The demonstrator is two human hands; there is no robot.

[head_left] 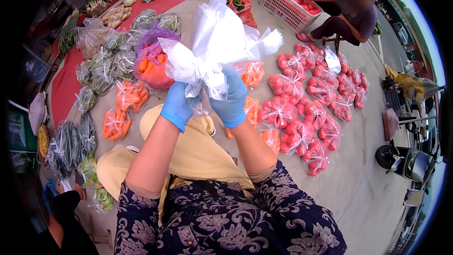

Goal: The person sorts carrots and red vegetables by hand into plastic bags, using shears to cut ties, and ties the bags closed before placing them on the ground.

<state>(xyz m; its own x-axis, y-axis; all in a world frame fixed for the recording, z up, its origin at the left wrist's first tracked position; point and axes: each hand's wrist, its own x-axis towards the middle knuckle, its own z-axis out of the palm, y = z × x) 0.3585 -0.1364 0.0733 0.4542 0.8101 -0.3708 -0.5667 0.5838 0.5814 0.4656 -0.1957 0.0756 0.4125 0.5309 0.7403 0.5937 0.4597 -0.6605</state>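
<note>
Both my hands wear blue gloves and meet in front of me. My left hand [177, 105] and my right hand [230, 104] are closed around the gathered lower part of a bunch of white plastic bags [219, 35]. The loose upper plastic flares upward and out to the sides. Just behind my left hand stands a purple net sack [147, 71] with carrots showing in it. Clear bags of carrots [131, 95] lie to the left of my hands, and more carrot bags [253, 74] lie to the right, partly hidden by my right hand and arm.
Several tied bags of red, tomato-like produce [288, 87] cover the ground at right. Beyond them a person sits on a stool by a pink crate [278, 4] of red produce. Bagged greens [101, 71] lie at left near a red cloth [63, 92]. A scooter [408, 160] stands far right.
</note>
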